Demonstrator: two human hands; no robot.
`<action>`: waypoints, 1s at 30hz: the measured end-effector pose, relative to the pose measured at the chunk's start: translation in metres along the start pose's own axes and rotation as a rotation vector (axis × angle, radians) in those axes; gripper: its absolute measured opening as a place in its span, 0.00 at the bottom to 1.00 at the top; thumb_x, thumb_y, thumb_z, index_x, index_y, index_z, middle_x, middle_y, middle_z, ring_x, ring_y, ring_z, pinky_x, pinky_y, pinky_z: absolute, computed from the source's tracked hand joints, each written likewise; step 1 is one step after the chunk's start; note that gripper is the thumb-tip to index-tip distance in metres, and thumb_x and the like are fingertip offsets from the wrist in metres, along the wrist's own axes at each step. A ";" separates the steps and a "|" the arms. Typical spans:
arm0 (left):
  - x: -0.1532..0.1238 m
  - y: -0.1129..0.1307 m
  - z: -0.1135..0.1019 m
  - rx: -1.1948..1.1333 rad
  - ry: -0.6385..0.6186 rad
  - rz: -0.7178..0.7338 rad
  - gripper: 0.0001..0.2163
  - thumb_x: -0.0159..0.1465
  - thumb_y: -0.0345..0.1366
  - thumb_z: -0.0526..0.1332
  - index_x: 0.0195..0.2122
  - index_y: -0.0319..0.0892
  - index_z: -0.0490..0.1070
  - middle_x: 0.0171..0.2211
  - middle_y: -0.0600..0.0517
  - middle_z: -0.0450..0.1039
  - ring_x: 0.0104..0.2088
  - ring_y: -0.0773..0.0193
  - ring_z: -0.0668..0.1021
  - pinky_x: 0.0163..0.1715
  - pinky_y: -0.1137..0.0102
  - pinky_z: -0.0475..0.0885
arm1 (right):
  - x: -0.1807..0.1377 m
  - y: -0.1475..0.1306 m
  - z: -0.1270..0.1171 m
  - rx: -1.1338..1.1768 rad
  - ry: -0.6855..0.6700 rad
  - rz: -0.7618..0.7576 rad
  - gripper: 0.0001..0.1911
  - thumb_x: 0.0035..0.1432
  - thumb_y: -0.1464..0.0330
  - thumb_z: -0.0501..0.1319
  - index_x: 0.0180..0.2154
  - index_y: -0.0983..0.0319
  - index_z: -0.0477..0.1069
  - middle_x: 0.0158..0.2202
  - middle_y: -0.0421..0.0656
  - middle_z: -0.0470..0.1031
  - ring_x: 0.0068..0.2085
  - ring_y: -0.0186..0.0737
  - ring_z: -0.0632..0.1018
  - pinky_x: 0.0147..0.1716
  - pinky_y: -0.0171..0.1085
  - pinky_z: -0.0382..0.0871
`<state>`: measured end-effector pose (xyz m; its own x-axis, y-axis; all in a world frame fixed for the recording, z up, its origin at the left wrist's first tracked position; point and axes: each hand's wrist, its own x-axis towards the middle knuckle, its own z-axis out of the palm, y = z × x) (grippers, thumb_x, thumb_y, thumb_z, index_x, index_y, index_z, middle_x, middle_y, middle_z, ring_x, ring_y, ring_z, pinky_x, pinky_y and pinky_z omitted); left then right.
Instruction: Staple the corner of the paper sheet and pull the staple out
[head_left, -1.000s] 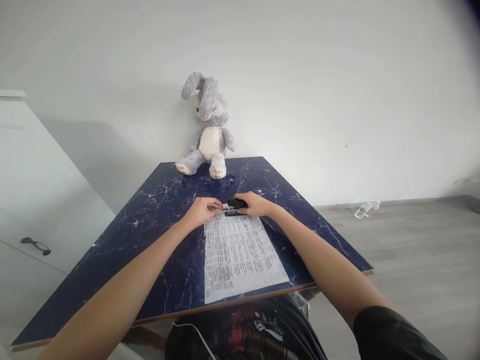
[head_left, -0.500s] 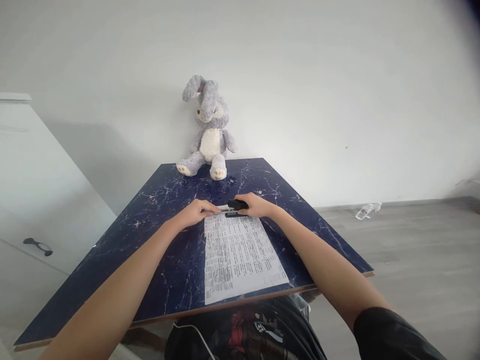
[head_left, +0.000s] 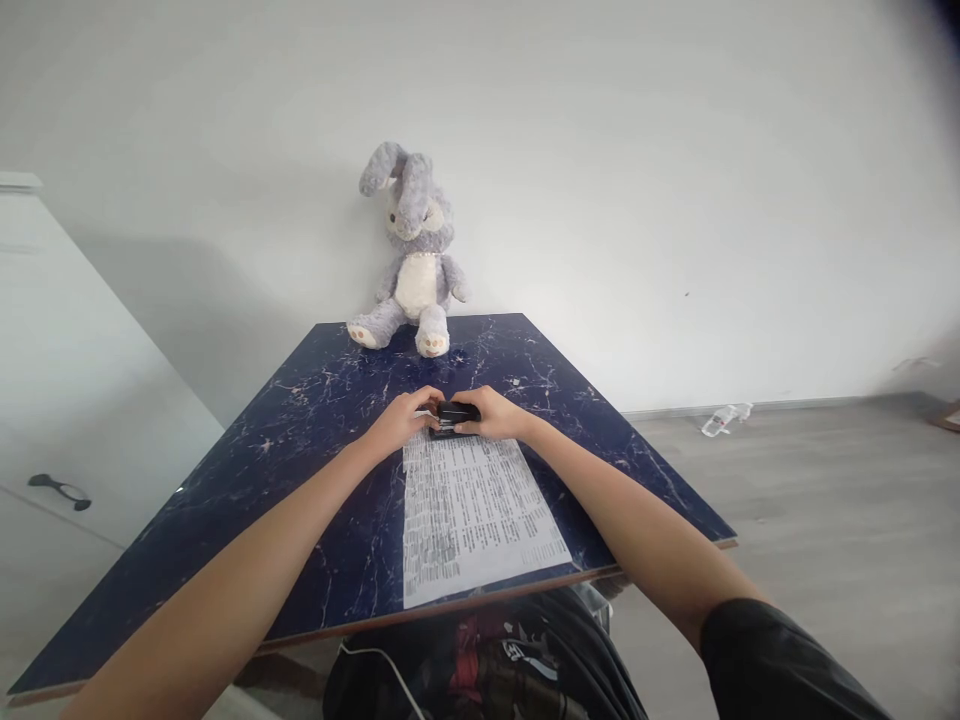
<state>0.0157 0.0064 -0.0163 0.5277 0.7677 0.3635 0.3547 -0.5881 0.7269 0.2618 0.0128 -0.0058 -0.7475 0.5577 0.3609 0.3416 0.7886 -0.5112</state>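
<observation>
A printed sheet of paper (head_left: 472, 510) lies on a dark blue marbled table (head_left: 315, 450), reaching its near edge. At the sheet's far edge sits a small black stapler (head_left: 456, 414). My right hand (head_left: 495, 414) is closed around the stapler from the right. My left hand (head_left: 401, 420) rests with curled fingers on the paper's far left corner, its fingertips touching the stapler's left end.
A grey and white plush rabbit (head_left: 410, 262) sits at the table's far edge against the white wall. A white cabinet (head_left: 52, 400) with a dark handle stands on the left. A plastic bottle (head_left: 721, 419) lies on the grey floor to the right.
The stapler and my right hand have slid left along the paper's far edge, meeting my left hand's fingertips. The view shifted slightly.
</observation>
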 end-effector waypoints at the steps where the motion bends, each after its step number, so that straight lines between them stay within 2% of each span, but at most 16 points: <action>1: 0.000 0.000 0.000 0.020 0.003 0.011 0.13 0.60 0.32 0.66 0.46 0.47 0.75 0.43 0.51 0.81 0.48 0.53 0.81 0.52 0.64 0.72 | 0.000 0.000 -0.001 0.002 0.001 0.004 0.11 0.61 0.65 0.68 0.44 0.63 0.74 0.34 0.41 0.76 0.33 0.39 0.75 0.33 0.35 0.62; 5: -0.001 0.000 -0.003 0.171 -0.071 0.021 0.14 0.59 0.36 0.69 0.47 0.47 0.76 0.43 0.51 0.81 0.47 0.53 0.81 0.50 0.64 0.72 | -0.004 0.001 -0.011 -0.004 -0.090 -0.004 0.13 0.61 0.64 0.68 0.46 0.63 0.74 0.35 0.41 0.77 0.33 0.39 0.74 0.33 0.35 0.62; 7: -0.002 -0.001 -0.005 0.236 -0.096 0.013 0.13 0.62 0.39 0.68 0.48 0.47 0.76 0.44 0.51 0.81 0.47 0.54 0.81 0.50 0.63 0.72 | -0.006 0.001 -0.014 -0.025 -0.126 0.015 0.13 0.61 0.63 0.69 0.44 0.63 0.74 0.34 0.40 0.76 0.32 0.39 0.74 0.32 0.35 0.61; 11: -0.005 -0.010 -0.012 0.313 0.035 -0.006 0.09 0.71 0.41 0.58 0.45 0.45 0.75 0.43 0.49 0.80 0.46 0.55 0.81 0.49 0.61 0.73 | -0.005 -0.004 -0.016 -0.062 -0.133 0.031 0.13 0.61 0.60 0.68 0.39 0.62 0.72 0.34 0.41 0.74 0.32 0.39 0.72 0.33 0.35 0.60; 13: -0.005 -0.017 -0.014 0.327 0.097 -0.037 0.09 0.71 0.41 0.57 0.44 0.44 0.74 0.41 0.49 0.80 0.43 0.56 0.81 0.47 0.62 0.74 | -0.005 -0.005 -0.017 -0.042 -0.174 0.046 0.12 0.62 0.61 0.67 0.39 0.62 0.71 0.35 0.41 0.75 0.34 0.39 0.72 0.33 0.36 0.61; 15: -0.004 -0.023 -0.015 0.345 0.097 -0.053 0.07 0.70 0.39 0.58 0.42 0.44 0.73 0.40 0.49 0.79 0.40 0.57 0.81 0.45 0.62 0.74 | -0.006 -0.004 -0.024 -0.003 -0.246 0.088 0.11 0.60 0.64 0.67 0.40 0.61 0.71 0.37 0.41 0.75 0.35 0.39 0.73 0.34 0.35 0.62; 19: -0.004 -0.030 -0.013 0.401 0.046 -0.030 0.06 0.68 0.37 0.58 0.41 0.43 0.74 0.42 0.48 0.75 0.40 0.57 0.80 0.47 0.60 0.73 | -0.025 0.012 -0.058 0.087 -0.412 0.247 0.14 0.53 0.67 0.69 0.43 0.62 0.74 0.40 0.42 0.77 0.39 0.42 0.75 0.37 0.36 0.66; 23: -0.005 -0.033 -0.013 0.432 0.015 -0.013 0.06 0.67 0.37 0.59 0.41 0.44 0.75 0.44 0.47 0.74 0.43 0.55 0.79 0.49 0.59 0.73 | -0.064 0.037 -0.100 0.088 -0.478 0.464 0.19 0.51 0.62 0.72 0.44 0.62 0.76 0.43 0.46 0.78 0.40 0.46 0.77 0.38 0.39 0.70; 25: -0.005 -0.034 -0.013 0.461 0.004 -0.006 0.06 0.67 0.36 0.59 0.41 0.44 0.75 0.44 0.47 0.75 0.43 0.55 0.78 0.49 0.59 0.72 | -0.085 0.050 -0.114 0.109 -0.434 0.528 0.23 0.51 0.57 0.73 0.46 0.62 0.77 0.45 0.48 0.79 0.42 0.49 0.78 0.39 0.41 0.72; 26: -0.005 -0.034 -0.013 0.477 0.001 -0.005 0.06 0.67 0.36 0.59 0.41 0.44 0.76 0.44 0.47 0.75 0.43 0.55 0.78 0.49 0.59 0.72 | -0.095 0.057 -0.118 0.137 -0.368 0.535 0.25 0.54 0.54 0.71 0.48 0.62 0.77 0.47 0.50 0.79 0.44 0.51 0.79 0.41 0.43 0.73; 28: -0.005 -0.035 -0.013 0.508 -0.005 -0.002 0.07 0.68 0.36 0.59 0.41 0.45 0.76 0.44 0.47 0.75 0.44 0.54 0.77 0.49 0.58 0.71 | -0.111 0.071 -0.120 0.211 -0.150 0.525 0.28 0.62 0.46 0.63 0.51 0.62 0.76 0.50 0.53 0.78 0.48 0.53 0.78 0.45 0.46 0.74; 30: -0.005 -0.035 -0.013 0.527 -0.006 0.002 0.07 0.68 0.36 0.58 0.41 0.45 0.77 0.44 0.47 0.76 0.46 0.53 0.77 0.50 0.58 0.71 | -0.120 0.084 -0.115 0.213 0.059 0.506 0.31 0.66 0.43 0.56 0.53 0.61 0.75 0.52 0.54 0.76 0.51 0.54 0.78 0.48 0.49 0.74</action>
<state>-0.0091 0.0266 -0.0361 0.5324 0.7661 0.3601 0.6931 -0.6387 0.3340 0.4456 0.0422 -0.0018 -0.4846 0.8720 0.0696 0.5222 0.3522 -0.7767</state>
